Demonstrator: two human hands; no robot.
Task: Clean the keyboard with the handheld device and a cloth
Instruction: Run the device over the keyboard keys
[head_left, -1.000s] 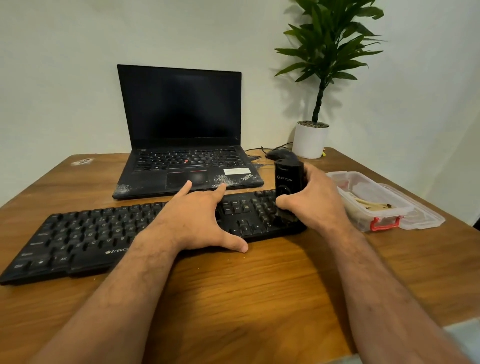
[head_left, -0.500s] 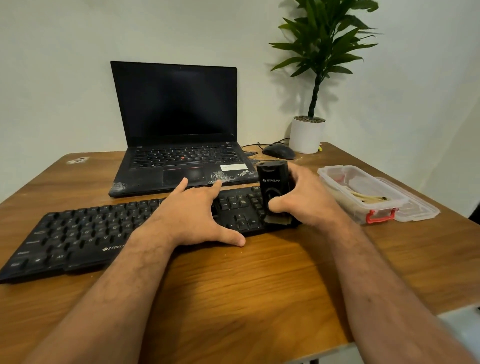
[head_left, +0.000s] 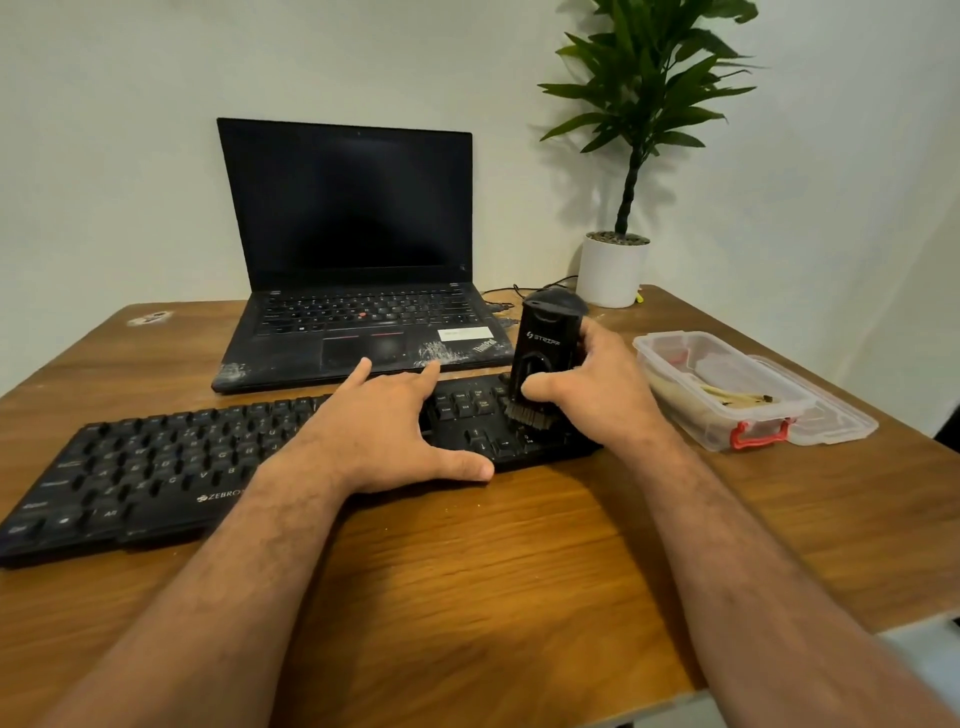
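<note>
Long black plastic keyboard (head_left: 156, 467) lies across brown wooden surface (head_left: 519, 597). Left hand (head_left: 384, 431) rests flat on its middle, fingers straight and spread. Right hand (head_left: 597, 400) at 3 o'clock of left, fingers wrapped round upright black handheld device (head_left: 545, 353), its bristles touching keyboard's right end. Open black laptop (head_left: 358, 291) at 12 o'clock.

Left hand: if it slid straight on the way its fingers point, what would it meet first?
The left hand lies flat on the keyboard, fingers aimed away from the person. Straight ahead, past the keyboard's far edge, it would likely meet the front edge of the open laptop first; the gap between them looks narrow.
</note>
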